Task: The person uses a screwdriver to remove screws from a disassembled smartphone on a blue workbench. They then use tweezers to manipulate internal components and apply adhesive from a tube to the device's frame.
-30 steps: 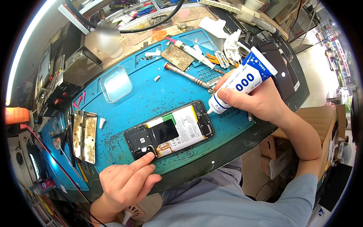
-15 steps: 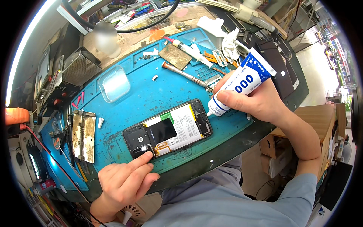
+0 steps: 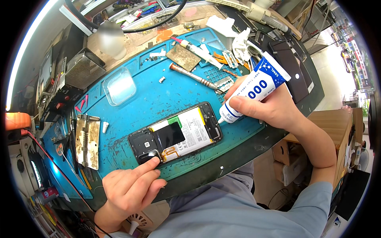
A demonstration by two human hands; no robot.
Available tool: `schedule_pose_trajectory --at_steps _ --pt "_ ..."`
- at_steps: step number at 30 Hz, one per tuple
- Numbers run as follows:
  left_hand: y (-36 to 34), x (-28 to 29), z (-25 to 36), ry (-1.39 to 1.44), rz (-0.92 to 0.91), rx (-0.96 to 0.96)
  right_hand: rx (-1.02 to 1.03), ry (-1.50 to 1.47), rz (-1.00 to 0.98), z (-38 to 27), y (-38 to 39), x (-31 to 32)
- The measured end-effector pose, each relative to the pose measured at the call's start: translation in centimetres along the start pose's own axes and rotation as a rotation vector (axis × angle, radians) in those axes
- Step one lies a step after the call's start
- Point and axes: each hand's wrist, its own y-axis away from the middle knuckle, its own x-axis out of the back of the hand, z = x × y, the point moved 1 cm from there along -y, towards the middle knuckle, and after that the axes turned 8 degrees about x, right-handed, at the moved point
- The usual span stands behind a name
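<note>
An opened phone (image 3: 158, 150) lies on the blue mat, its white battery (image 3: 194, 129) and a black film (image 3: 170, 135) showing. With its index finger stretched to the phone's near left corner, beside the camera lens area, my left hand (image 3: 131, 186) touches the frame. The other fingers are loosely bent and hold nothing. My right hand (image 3: 270, 105) is wrapped round a white and blue glue tube (image 3: 254, 88), which tilts nozzle-down. That nozzle is at the phone's right short edge; whether it touches the frame I cannot tell.
Behind the phone lie a screwdriver (image 3: 192, 77), a syringe (image 3: 198, 53) and a metal plate (image 3: 182, 57) on the mat (image 3: 154, 91). A clear plastic box (image 3: 120, 87) stands back left. A worn metal fixture (image 3: 87, 141) is at the left, dark phone panels (image 3: 291, 71) at the right.
The tube's nozzle has moved slightly toward me along the phone's right short edge. My left hand keeps its place at the phone's corner.
</note>
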Motion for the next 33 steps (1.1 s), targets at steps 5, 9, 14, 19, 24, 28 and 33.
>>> schedule_pose_trajectory --at_steps 5,9,14,19,24,28,33 --pt "-0.1 0.0 0.1 0.003 0.005 0.001 0.007 -0.006 -0.007 0.2 0.1 -0.1" --pt "0.0 -0.1 0.0 0.011 0.010 0.004 0.006 0.001 -0.020 0.3 0.3 -0.1" --pt "0.0 -0.1 0.0 0.015 0.011 0.006 0.024 -0.006 -0.010 0.3 0.5 -0.1" --pt "-0.1 0.0 0.1 0.016 0.006 0.016 0.012 -0.013 -0.010 0.2 0.7 -0.2" --pt "-0.1 0.0 0.2 0.020 0.003 0.018 -0.012 -0.020 -0.002 0.1 0.9 -0.2" --pt "-0.2 0.0 0.2 0.021 0.001 0.014 -0.002 -0.034 0.021 0.4 1.0 -0.3" --pt "-0.1 0.0 0.2 0.029 0.002 0.020 0.036 -0.002 -0.001 0.5 0.8 -0.1"
